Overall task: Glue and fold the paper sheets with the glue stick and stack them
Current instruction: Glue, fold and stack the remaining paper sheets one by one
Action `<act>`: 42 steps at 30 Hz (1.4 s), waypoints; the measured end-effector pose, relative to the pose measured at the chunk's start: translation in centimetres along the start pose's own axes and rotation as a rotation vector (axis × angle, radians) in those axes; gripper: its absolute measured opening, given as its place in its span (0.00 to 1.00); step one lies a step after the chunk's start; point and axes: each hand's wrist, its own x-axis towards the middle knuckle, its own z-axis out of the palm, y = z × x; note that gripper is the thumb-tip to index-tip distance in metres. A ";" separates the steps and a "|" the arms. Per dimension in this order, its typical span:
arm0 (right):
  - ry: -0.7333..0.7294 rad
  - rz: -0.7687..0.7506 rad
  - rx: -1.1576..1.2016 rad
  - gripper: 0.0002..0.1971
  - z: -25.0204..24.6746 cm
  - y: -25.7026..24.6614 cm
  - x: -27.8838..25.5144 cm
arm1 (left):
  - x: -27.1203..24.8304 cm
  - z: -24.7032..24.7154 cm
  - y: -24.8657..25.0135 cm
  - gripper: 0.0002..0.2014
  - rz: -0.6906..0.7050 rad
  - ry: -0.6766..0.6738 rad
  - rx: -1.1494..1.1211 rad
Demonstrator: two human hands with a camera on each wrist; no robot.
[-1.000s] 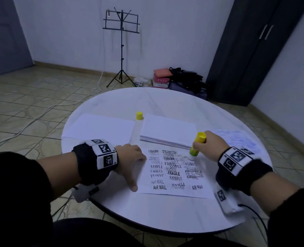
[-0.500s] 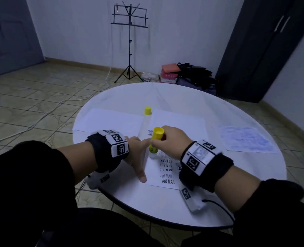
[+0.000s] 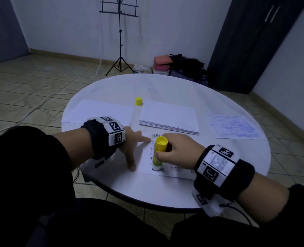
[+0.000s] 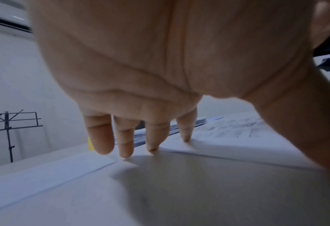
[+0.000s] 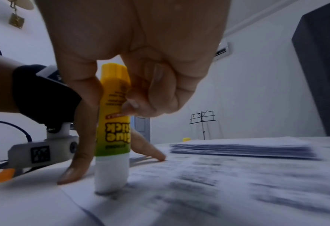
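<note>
**Two hands on one thin sheet: the stick does the work, the paper needs pinning**

Both hands sit at the near edge of the desk (image 3: pixel 165 90). The right hand (image 3: pixel 178 154) is curled round the glue stick (image 3: pixel 159 152), thumb and fingers pinching the yellow barrel about halfway up, and holds it upright with its white end down on the printed sheet (image 3: pixel 176 171). From the wrist view that end (image 5: pixel 110 180) touches the paper near its left border. The barrel looks rigid, light and smooth, so a mid-barrel pinch seems the steadiest hold; a grip nearer the top would likely let it wobble.

At nine o'clock of the stick, the left hand (image 3: pixel 131 148) lies spread, fingers straight, and its fingertips (image 4: pixel 152 149) press on the sheet's left margin. A single sheet is limp and light and would probably drag or wrinkle under the tacky stick, hence flat pressure at the edge rather than a pinch.

Further out, at twelve o'clock, lies a stack of sheets (image 3: pixel 169 116). The yellow cap (image 3: pixel 138 101) stands at eleven o'clock, beside a blank sheet (image 3: pixel 97 111). A blue-marked sheet (image 3: pixel 233 126) lies at two o'clock.
</note>
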 end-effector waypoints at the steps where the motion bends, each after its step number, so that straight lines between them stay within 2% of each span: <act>1: 0.007 0.018 0.006 0.08 -0.5 0.7 -0.7 | -0.1 -0.2 0.2 0.61 0.006 -0.001 0.021; 9: 0.036 0.173 0.042 0.08 -4.3 7.3 -5.1 | 0.0 -0.9 1.3 0.59 0.006 0.039 0.093; 13: 0.163 0.248 0.109 0.06 -5.5 9.4 -3.8 | 0.3 -1.2 1.6 0.60 -0.016 0.015 0.079; 16: 0.279 0.290 0.044 0.08 -5.9 9.6 -1.8 | 0.3 -1.4 1.6 0.59 -0.061 -0.007 0.038; 18: 0.302 0.329 0.002 0.09 -6.0 9.3 -0.8 | 0.3 -1.5 1.7 0.58 -0.057 0.002 0.052; 22: 0.210 0.362 -0.051 0.09 -5.6 8.9 -0.9 | 0.4 -1.5 1.7 0.59 -0.061 -0.010 0.047; 29: 0.044 0.317 -0.024 0.12 -5.7 8.1 -4.7 | 0.1 -1.6 1.9 0.57 -0.028 0.009 0.058; 33: 0.024 0.341 0.212 0.09 -6.6 8.6 -6.3 | -0.3 -1.5 2.0 0.55 0.013 0.023 0.049; 38: 0.172 0.426 0.517 0.19 -6.7 11.5 -5.1 | -0.4 -1.4 1.9 0.57 0.040 -0.004 0.045; 40: 0.225 0.450 0.559 0.19 -6.4 12.5 -3.8 | -0.3 -1.6 1.8 0.56 0.041 -0.003 0.030; 42: 0.264 0.484 0.501 0.14 -6.3 13.4 -2.3 | 0.0 -1.6 1.7 0.55 0.044 -0.002 0.008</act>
